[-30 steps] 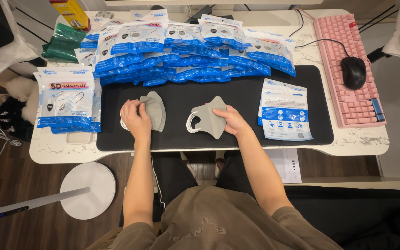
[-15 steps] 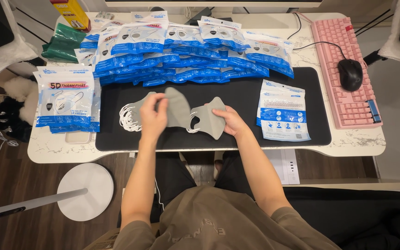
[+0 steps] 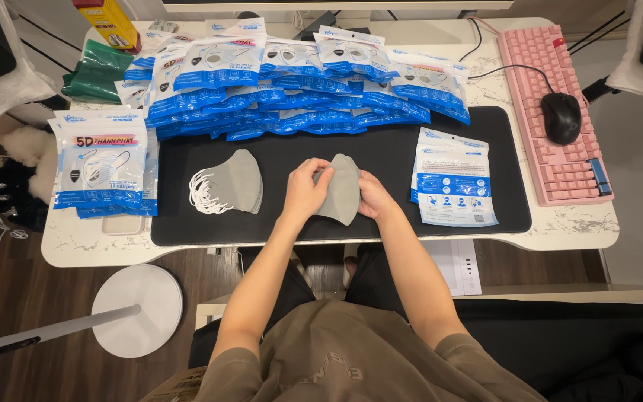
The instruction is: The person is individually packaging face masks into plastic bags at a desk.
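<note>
Between the fingers of both hands, one folded grey mask (image 3: 338,189) is getting pinched now: the left hand (image 3: 303,193) is gripping its left edge and the right hand (image 3: 370,195) is clamping the right edge, with the mask sitting over the middle of the black desk mat (image 3: 180,223). That's different from half a second ago, when the left hand was further left, over the other grey mask, and only the right hand was on this one. Both hands are meeting on the same mask now.

Left of the hands, the pile of grey masks (image 3: 238,181) is lying on the mat with its white ear loops (image 3: 204,192) spilling out to the left, nobody touching it.

Just right of the hands, a blue and white pouch (image 3: 453,178) is lying flat on the mat. On the far side, a long heap of blue and white mask packets (image 3: 292,82) is running across the white desk (image 3: 83,242), and another stack of packets (image 3: 103,165) is sitting at the left edge. Far right, a pink keyboard (image 3: 556,112) and a black mouse (image 3: 561,117) are parked well apart from everything. Nothing is blocking the mask except the fingers wrapping its edges.
</note>
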